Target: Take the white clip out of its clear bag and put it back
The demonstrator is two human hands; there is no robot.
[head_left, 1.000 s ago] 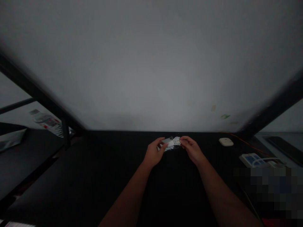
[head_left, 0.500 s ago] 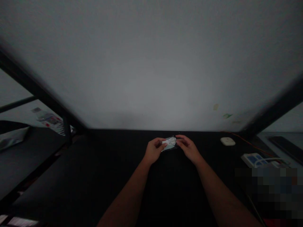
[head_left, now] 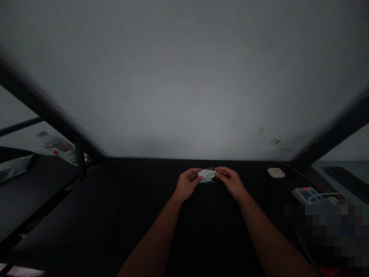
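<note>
- Leftward, a dark surface (head_left: 31,184) carries a pale flat sheet (head_left: 15,168); nearby, a crumpled printed wrapper (head_left: 59,148) shows beyond a dark frame bar (head_left: 43,107), whose upright partly hides its right side.
- Next comes the black desk (head_left: 115,211), with a plain grey wall (head_left: 184,84) rising behind it.
- Near the desk's far edge, the left hand (head_left: 187,184) grips the left end of a small white packet (head_left: 206,175), its thumb over the front.
- Between the two hands sits that packet, with a round dial-like mark toward its right end and clear film about it; whether it touches the desk cannot be told.
- At its right end, the right hand (head_left: 232,184) pinches the edge; fingers cover both ends of the packet.
- Further right, a rounded white case (head_left: 276,172) lies on the desk, well apart from the hands, with an orange cord (head_left: 308,179) running behind it.
- Rightmost are a white-and-blue power strip (head_left: 307,195), a white cable (head_left: 325,194) across it, and a long dark object (head_left: 348,181); pixelation hides what is below.
- Compared with the previous frame, the packet is held more level, and a red light (head_left: 305,189) now shows on the strip.
</note>
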